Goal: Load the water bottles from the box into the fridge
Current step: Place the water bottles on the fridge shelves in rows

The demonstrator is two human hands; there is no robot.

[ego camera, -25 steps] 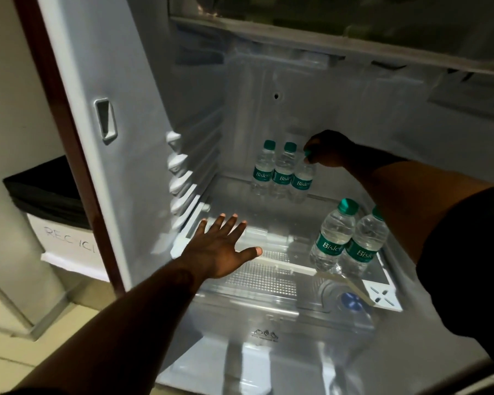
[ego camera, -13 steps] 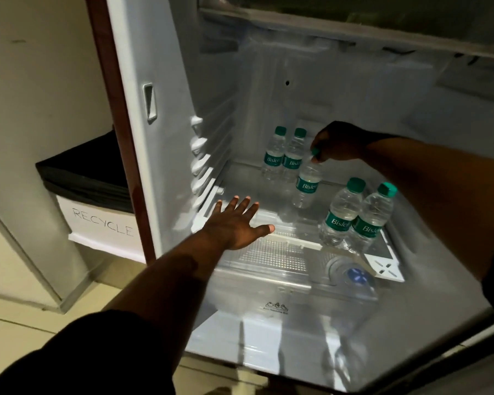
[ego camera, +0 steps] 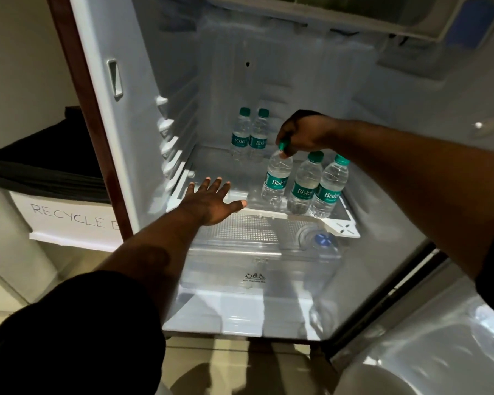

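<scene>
The open fridge (ego camera: 268, 81) stands on a pale tiled floor (ego camera: 0, 295). Its white interior is lit and the surrounding room is dim. A clear glass shelf (ego camera: 220, 166) spans the lower compartment above a transparent crisper drawer (ego camera: 254, 269). The drawer's cover carries a blue dial (ego camera: 322, 240). The fridge door (ego camera: 439, 337) is swung open at lower right. Left of the cabinet stands a bin (ego camera: 69, 218) with a black liner and a hand-lettered "RECYCLE" label.

Five water bottles with green caps and green labels are upright on the shelf:
- The back pair (ego camera: 241, 138) stands side by side near the rear wall.
- The front pair (ego camera: 304, 189) stands close together at the right front corner.
- The fifth bottle (ego camera: 277, 181) stands just beside the front pair, on its left.

The right hand (ego camera: 303, 132) reaches in above the front pair, fingers curled, and pinches the cap of the fifth bottle. The bottle's base appears to sit on the shelf, though the clear glass makes contact hard to confirm.

The left hand (ego camera: 211, 201) is spread flat, palm down, over the shelf's front edge. It is left of the fifth bottle and holds nothing.
</scene>
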